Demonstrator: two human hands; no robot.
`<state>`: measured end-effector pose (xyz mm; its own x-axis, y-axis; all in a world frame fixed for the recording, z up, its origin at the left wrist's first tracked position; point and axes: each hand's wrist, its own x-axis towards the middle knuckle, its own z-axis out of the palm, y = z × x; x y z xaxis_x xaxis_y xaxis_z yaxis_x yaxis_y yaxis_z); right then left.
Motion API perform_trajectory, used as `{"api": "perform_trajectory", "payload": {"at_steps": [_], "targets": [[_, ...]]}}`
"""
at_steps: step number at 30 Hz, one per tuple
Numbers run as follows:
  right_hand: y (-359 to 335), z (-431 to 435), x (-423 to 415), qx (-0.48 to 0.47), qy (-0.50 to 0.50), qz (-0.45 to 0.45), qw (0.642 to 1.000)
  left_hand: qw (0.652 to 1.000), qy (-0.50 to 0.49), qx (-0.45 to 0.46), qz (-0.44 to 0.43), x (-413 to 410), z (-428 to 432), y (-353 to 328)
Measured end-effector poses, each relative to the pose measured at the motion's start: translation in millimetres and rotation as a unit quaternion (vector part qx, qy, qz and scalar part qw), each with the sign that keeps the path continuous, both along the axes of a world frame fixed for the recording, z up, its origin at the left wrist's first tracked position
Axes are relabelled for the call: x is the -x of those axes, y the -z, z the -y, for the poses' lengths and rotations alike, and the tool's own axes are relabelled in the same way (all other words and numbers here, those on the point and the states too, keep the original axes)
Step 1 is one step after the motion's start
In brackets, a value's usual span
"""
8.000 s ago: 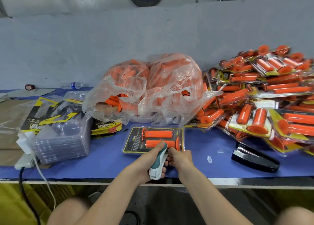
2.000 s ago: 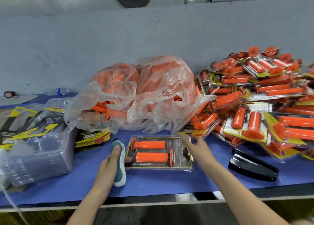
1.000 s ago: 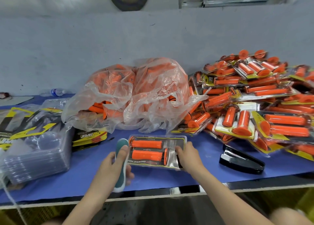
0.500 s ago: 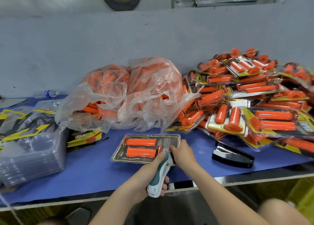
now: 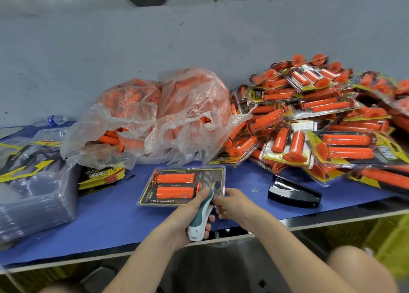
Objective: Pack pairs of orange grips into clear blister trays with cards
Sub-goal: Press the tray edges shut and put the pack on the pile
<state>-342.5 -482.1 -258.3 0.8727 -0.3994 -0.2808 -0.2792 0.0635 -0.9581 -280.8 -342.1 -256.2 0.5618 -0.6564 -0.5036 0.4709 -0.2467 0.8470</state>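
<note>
A blister pack (image 5: 177, 186) with two orange grips on a black and yellow card lies flat on the blue table top (image 5: 110, 217) in front of me. My left hand (image 5: 190, 215) grips a teal and white stapler (image 5: 202, 213), its nose at the pack's near right corner. My right hand (image 5: 230, 204) pinches that same corner of the pack beside the stapler. A clear plastic bag (image 5: 159, 117) full of loose orange grips stands behind the pack.
A heap of finished packs (image 5: 321, 124) fills the right side. A black stapler (image 5: 294, 193) lies right of my hands. A stack of clear trays (image 5: 33, 199) and yellow and black cards (image 5: 101, 177) sit at the left. A water bottle (image 5: 55, 119) lies by the wall.
My left hand brought the teal stapler from the pack's left side round to its near right corner. My right hand stayed at the pack's right end, now pinching that corner.
</note>
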Motion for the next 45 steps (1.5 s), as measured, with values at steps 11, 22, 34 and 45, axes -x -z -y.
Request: {"api": "perform_trajectory", "payload": {"at_steps": [11, 22, 34, 45], "targets": [[6, -13, -10, -0.191, 0.043, -0.002, 0.981, 0.999, -0.004, 0.013, -0.039, -5, -2, -2], [1, -14, -12, -0.171, 0.049, -0.017, 0.984, 0.999, 0.021, 0.017, -0.044, -9, -7, -2], [2, -16, -7, -0.162, 0.036, 0.0, 0.986, 0.91, -0.019, -0.271, 0.312, -83, -138, -19], [-18, -26, -5, -0.211, 0.038, 0.063, 0.975, 0.565, -0.032, -0.239, 0.789, -74, -116, 6]]}}
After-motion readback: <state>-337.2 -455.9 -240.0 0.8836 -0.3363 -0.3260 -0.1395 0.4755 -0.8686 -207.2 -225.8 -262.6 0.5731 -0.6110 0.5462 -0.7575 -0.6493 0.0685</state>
